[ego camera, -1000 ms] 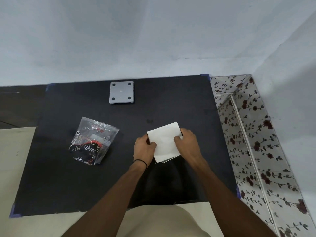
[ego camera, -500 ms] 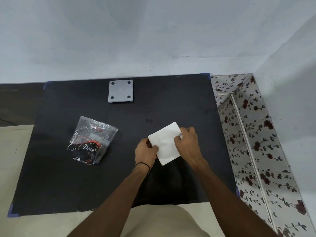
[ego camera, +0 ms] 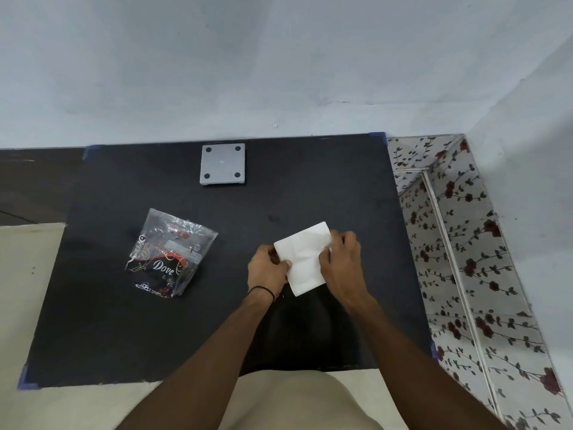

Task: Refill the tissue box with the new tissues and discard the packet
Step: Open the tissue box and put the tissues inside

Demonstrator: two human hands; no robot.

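A white stack of folded tissues (ego camera: 305,259) sits between both hands above the black mat (ego camera: 130,330). My left hand (ego camera: 268,270) grips its left edge, thumb on top. My right hand (ego camera: 342,260) holds its right edge with curled fingers. Whatever lies under the tissues is hidden. To the left on the mat lies the clear plastic packet (ego camera: 169,254) with red and black print, crumpled and apart from both hands. A grey square plate (ego camera: 223,164) with four dark dots lies at the mat's far edge.
The mat is taped at its corners onto a beige surface (ego camera: 31,274). A floral-papered ledge (ego camera: 449,243) runs along the right side. A pale wall (ego camera: 279,63) stands behind the mat.
The tissue stack has been drawn together between the hands; the lower layer that stuck out a second ago is now covered. Both hands stay at its edges.
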